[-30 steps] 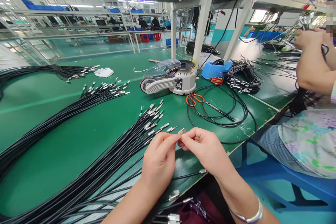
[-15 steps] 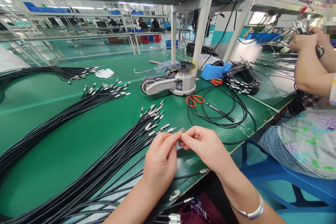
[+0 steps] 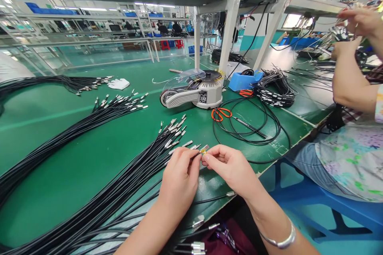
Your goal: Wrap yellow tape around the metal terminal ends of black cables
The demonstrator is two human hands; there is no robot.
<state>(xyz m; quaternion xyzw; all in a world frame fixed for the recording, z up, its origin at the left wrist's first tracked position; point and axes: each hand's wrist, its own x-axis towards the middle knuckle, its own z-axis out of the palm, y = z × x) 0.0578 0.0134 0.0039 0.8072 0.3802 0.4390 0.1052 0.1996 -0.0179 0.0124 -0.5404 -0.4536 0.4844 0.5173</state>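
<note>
My left hand [image 3: 179, 179] and my right hand [image 3: 229, 167] meet at the near edge of the green table [image 3: 74, 159]. Both pinch the metal tip [image 3: 204, 150] of one black cable, which shows a bit of yellow at its end. The fingers of both hands are closed round it. Just left of my hands lies a fan of black cables with metal tips [image 3: 167, 137], running off to the lower left. More loose cable ends [image 3: 199, 223] hang over the table edge below my wrists.
A grey tape dispenser [image 3: 194, 89] stands mid-table, with orange scissors [image 3: 220, 113] and a coiled black cable [image 3: 251, 125] to its right. Further cable bundles [image 3: 119, 103] and a white glove [image 3: 119, 83] lie left. A blue tray [image 3: 243, 79] is behind. A co-worker [image 3: 353, 127] sits at right.
My hands have drawn slightly nearer and lower with the cable tip, and yellow now shows on it. The co-worker's hands at right have risen.
</note>
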